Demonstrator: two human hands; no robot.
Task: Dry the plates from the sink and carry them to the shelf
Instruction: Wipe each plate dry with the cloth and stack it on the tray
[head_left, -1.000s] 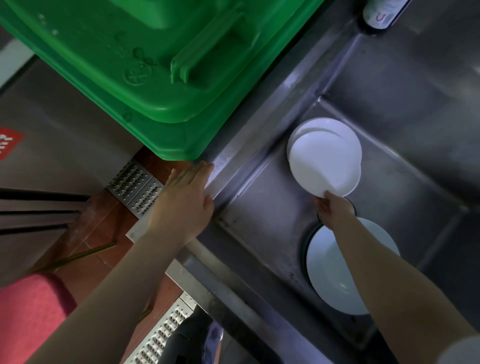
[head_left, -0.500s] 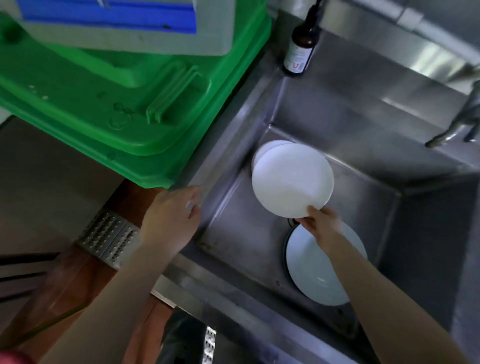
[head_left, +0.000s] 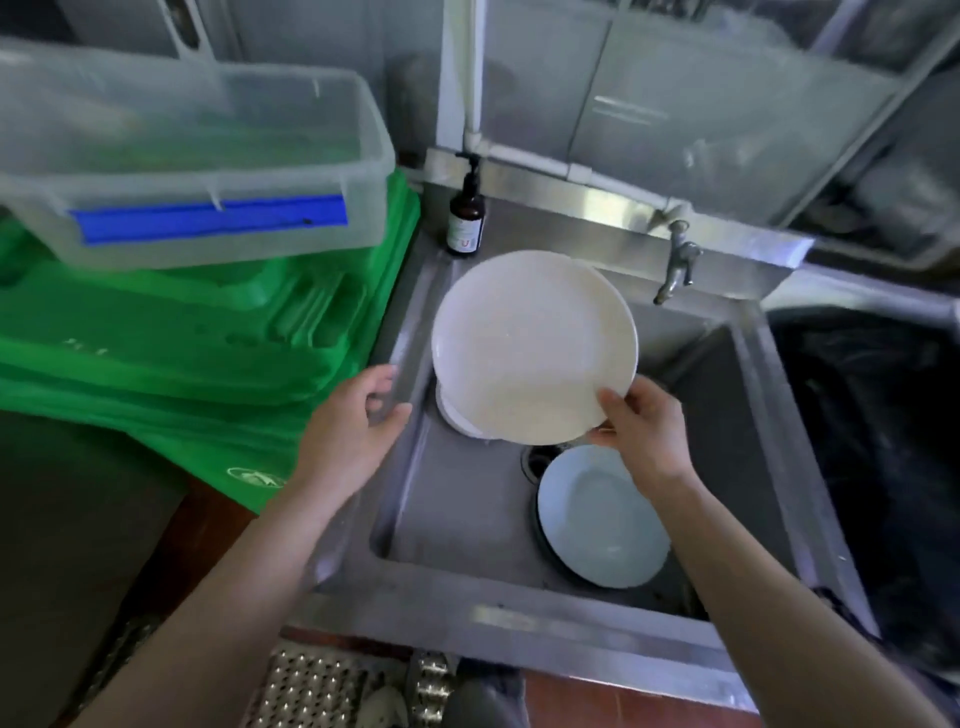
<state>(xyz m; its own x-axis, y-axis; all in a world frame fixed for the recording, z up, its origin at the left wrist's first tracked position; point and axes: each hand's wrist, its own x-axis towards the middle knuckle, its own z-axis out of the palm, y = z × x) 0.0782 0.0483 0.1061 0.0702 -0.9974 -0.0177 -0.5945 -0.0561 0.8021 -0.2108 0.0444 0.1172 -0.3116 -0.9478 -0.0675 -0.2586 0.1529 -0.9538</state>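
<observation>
The right hand (head_left: 641, 434) is pinching the near rim of a white plate (head_left: 532, 345), thumb on top, holding it tilted above the steel sink (head_left: 519, 608). The left hand (head_left: 353, 426) is hovering over the sink's left edge, fingers loosely curled and holding nothing. Under the raised plate, another white plate (head_left: 457, 418) is lying by the left wall of the basin, and a pale blue plate (head_left: 602, 519) is sitting beside the drain (head_left: 537, 457). A brown pump bottle (head_left: 466, 221) is standing at the far left corner, a tap (head_left: 678, 262) on the back edge.
</observation>
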